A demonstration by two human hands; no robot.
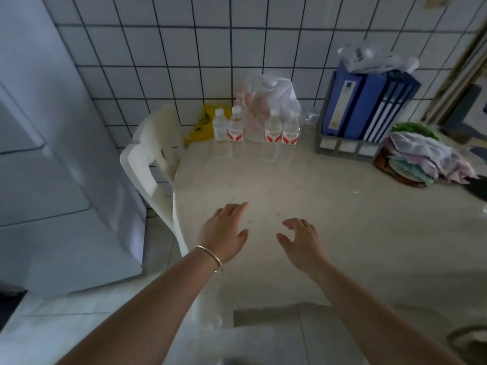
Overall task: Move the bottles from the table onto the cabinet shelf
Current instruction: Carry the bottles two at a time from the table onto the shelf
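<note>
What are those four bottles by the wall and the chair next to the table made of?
The bottles look like thin clear plastic: you can see through them, and they have white caps and red-and-white labels. The chair looks like moulded cream plastic, smooth and slightly glossy, formed in one piece.

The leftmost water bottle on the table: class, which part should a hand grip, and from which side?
Grip the leftmost water bottle around its mid-body, coming from the front-left. It stands upright, a neighbouring bottle crowds its right side, and a yellow bag sits behind; the front and left are open.
</note>
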